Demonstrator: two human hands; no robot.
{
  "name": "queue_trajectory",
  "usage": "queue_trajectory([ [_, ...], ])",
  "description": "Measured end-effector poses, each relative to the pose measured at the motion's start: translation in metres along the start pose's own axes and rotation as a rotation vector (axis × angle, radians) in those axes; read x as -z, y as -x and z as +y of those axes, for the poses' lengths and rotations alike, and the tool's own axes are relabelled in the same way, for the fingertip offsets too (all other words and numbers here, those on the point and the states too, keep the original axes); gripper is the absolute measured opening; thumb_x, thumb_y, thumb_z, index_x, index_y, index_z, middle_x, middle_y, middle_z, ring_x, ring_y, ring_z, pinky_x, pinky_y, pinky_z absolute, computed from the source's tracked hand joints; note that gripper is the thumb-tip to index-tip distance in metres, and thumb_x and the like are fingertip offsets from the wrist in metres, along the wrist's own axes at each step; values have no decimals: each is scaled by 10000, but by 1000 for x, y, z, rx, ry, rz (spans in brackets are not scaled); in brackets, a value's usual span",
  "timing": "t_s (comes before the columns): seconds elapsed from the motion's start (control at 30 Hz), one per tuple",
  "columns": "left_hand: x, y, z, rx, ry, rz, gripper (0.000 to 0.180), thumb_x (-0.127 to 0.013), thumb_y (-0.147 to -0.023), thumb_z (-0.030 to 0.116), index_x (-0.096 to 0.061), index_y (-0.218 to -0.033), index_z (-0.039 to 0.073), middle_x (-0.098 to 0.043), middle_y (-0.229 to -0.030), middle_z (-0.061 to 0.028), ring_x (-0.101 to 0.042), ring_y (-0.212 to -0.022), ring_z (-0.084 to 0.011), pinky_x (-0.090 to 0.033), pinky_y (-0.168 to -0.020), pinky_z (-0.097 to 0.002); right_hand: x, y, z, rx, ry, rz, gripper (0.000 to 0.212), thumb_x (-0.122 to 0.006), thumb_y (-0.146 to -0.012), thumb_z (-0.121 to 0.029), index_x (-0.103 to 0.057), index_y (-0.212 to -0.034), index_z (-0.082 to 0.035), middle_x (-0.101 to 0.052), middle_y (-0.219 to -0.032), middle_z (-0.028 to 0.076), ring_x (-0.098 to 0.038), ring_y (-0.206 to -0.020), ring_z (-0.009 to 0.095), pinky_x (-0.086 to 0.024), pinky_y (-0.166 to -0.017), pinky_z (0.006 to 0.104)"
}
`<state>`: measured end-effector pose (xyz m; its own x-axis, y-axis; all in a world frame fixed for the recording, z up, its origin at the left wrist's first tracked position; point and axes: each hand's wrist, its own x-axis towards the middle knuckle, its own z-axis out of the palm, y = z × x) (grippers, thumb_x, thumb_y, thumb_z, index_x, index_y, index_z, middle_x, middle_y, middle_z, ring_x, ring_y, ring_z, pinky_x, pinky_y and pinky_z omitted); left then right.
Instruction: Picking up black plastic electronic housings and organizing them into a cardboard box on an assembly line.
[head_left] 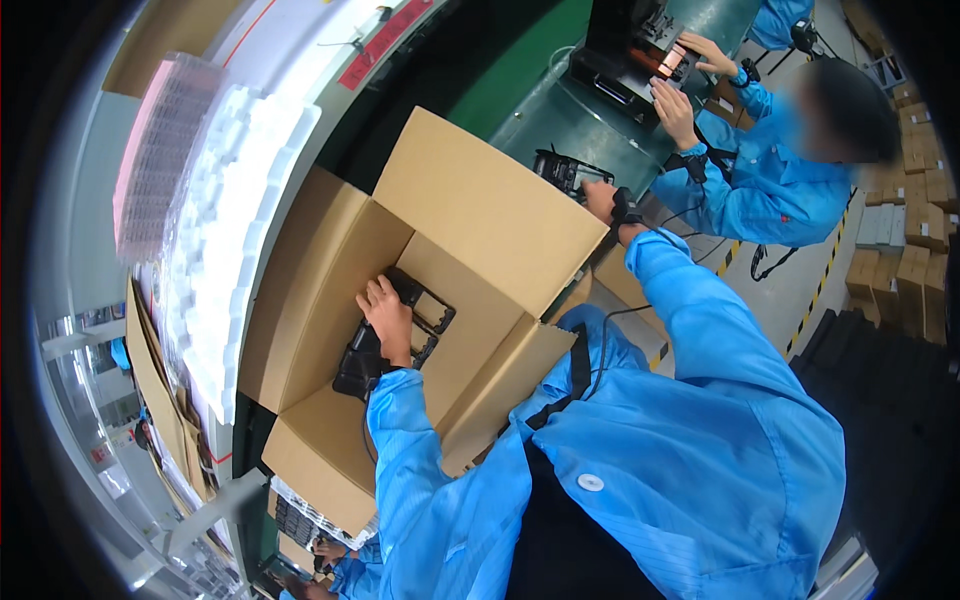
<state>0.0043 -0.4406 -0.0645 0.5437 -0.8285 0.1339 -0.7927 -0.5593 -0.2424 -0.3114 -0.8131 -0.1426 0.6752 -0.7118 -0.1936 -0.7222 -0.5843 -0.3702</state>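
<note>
Factory floor: my left hand [388, 318] flat on black trays [400, 335] in carton [330, 280], few packed; right hand [601, 200] grips next tray [566, 172].

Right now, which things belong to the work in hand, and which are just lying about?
In hand:
- left hand on black tray inside the open cardboard box
- right hand at black device on the green conveyor

Lying about:
- white foam trays
- clear pink-tinted tray stack
- flat cardboard sheets
- stacked small boxes

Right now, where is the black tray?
In the head view, the black tray lies inside the open cardboard box, left of centre, under the left hand.
</note>
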Motion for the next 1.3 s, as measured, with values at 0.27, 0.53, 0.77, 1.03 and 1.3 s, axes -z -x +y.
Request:
queue_trajectory([
  [0.27,136,61,30,118,821,-96,301,-746,-774,74,-691,-1050,-34,-717,-1031,-205,-658,-1067,-361,-480,-973,-424,-23,51,34,-271,-218,277,259,-607,-848,-233,-698,-830,8,-686,-818,243,-686,-864,413,-540,-721,456],
  [0.53,295,170,-3,273,1167,135,566,-807,-782,205,-629,-1268,-22,-692,-1190,-211,-608,-1233,-349,-425,-1077,-438,223,222,-124,31,-584,575,116,-572,-842,-53,-536,-753,12,-434,-638,126,-449,-581,180,-349,-536,346],
  [0.77,371,171,-32,-345,788,197,733,-870,-662,399,-645,-1198,-48,-589,-1309,-300,-496,-1316,-497,-370,-1056,-633,208,262,-290,1244,-462,-161,216,-661,-644,-71,-453,-693,-39,-447,-710,119,-517,-673,321,-436,-599,439],
  [1.03,357,217,-52,-260,867,359,539,-847,-580,175,-690,-1022,-91,-659,-1194,-279,-535,-1260,-526,-400,-1030,-633,201,292,-334,1349,-488,-236,189,-661,-620,-72,-496,-704,-34,-454,-701,100,-537,-682,298,-446,-599,411],
  [1.3,364,226,-65,-312,745,335,503,-792,-567,189,-700,-975,-90,-678,-1157,-272,-560,-1243,-509,-399,-1038,-640,202,306,-357,1377,-487,-221,206,-675,-599,-54,-500,-706,-39,-458,-696,91,-533,-668,289,-446,-596,401],
])
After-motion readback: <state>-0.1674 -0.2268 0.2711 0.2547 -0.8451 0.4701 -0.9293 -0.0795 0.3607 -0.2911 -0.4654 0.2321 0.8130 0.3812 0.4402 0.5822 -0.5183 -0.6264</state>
